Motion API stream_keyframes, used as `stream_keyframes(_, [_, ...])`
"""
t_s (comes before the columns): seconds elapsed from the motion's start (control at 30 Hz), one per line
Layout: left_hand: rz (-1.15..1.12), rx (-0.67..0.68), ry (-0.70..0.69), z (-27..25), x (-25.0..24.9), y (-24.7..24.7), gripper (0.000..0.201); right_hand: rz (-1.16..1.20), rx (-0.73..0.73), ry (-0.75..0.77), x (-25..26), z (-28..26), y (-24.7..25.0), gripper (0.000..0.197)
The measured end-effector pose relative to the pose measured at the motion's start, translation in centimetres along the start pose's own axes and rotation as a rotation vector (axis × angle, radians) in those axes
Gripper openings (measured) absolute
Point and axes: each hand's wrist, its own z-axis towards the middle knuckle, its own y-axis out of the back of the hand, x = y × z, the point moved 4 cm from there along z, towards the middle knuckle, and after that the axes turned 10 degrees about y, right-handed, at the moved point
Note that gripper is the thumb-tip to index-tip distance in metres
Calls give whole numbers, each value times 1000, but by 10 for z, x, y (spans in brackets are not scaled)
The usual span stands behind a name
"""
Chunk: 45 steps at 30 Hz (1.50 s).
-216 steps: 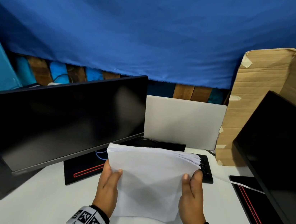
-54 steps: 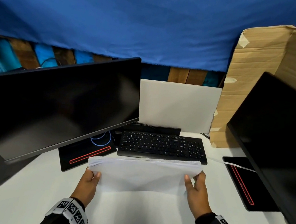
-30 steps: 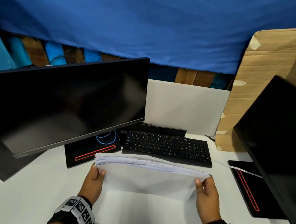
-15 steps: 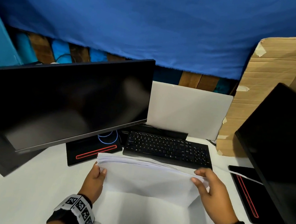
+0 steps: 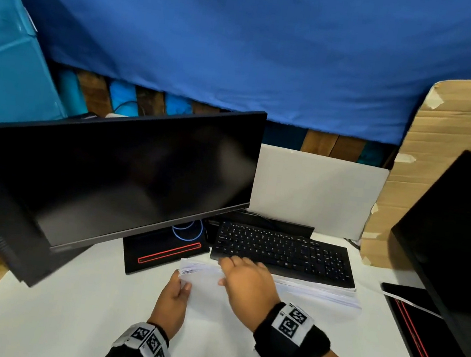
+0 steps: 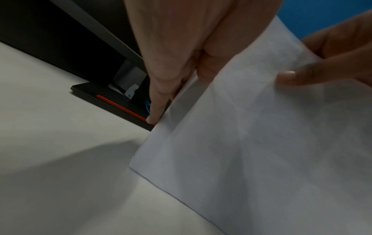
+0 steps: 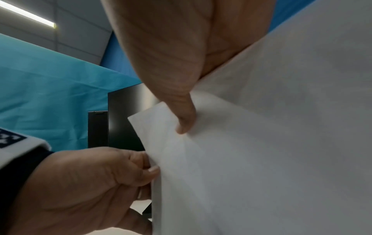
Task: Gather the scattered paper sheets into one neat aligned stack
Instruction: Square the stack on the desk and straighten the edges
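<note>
The white paper stack (image 5: 318,292) stands tilted on its long edge on the white table (image 5: 60,320), just in front of the keyboard. My left hand (image 5: 181,283) grips its left edge, thumb on the near face; in the left wrist view a finger runs down that edge of the paper stack (image 6: 261,151). My right hand (image 5: 226,273) reaches across to the top edge near the left corner. In the right wrist view its thumb presses the near face of the paper stack (image 7: 271,143) and its fingers are hidden behind the sheets. The left hand (image 7: 149,173) pinches the edge just below.
A black keyboard (image 5: 284,252) lies right behind the stack. A dark monitor (image 5: 126,176) with a red-lined base (image 5: 164,251) stands to the left, another monitor (image 5: 460,238) with its base (image 5: 417,337) to the right. A thin white strip (image 5: 409,303) lies by that base. Cardboard (image 5: 442,145) leans at the back right.
My right hand has left the stack's right edge and slid left along the top to near the left hand. The left hand stays on the left edge.
</note>
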Motion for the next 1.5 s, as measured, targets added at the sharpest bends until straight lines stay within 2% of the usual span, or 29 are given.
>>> stream_keyframes(0.03, [3, 14, -2, -1, 0, 0, 25, 15, -7, 21, 2, 2, 2, 19])
stream_keyframes(0.13, [56, 27, -54, -3, -6, 5, 20, 70, -88, 13, -4, 0, 19, 30])
stream_keyframes(0.3, [96, -41, -143, -4, -34, 24, 12, 270, -459, -151, -45, -28, 64, 21])
stream_keyframes(0.4, [-10, -58, -177, -6, -66, 30, 13, 645, -630, -291, -69, -52, 76, 26])
stream_keyframes(0.5, [-163, 4, -250, -12, -100, 18, 20, 1116, -743, -422, -79, -69, 73, 13])
stream_keyframes(0.6, [-239, 100, -287, -21, -122, -5, 20, 1263, -817, -499, -81, -81, 58, 25])
stream_keyframes(0.7, [-227, 128, -312, -27, -130, -19, 23, 1245, -877, -517, -82, -90, 55, 21])
stream_keyframes(0.8, [-200, 113, -338, -28, -128, -25, 22, 1207, -928, -458, -85, -95, 67, 13])
stream_keyframes(0.9, [-185, 113, -368, -28, -127, -31, 22, 1075, -979, -429, -89, -98, 77, 19])
stream_keyframes(1.2, [-196, 121, -358, -33, -120, -44, 25, 943, -1136, -483, -92, -104, 67, 25])
stream_keyframes(1.37, [-96, 11, -506, -44, -131, -40, 44, 872, -1111, -455, -91, -104, 64, 34])
stream_keyframes(1.43, [-103, -8, -541, -45, -137, -39, 38, 871, -1106, -494, -91, -103, 66, 28])
stream_keyframes(1.5, [-131, -8, -530, -43, -139, -38, 25, 874, -1097, -521, -94, -103, 64, 20])
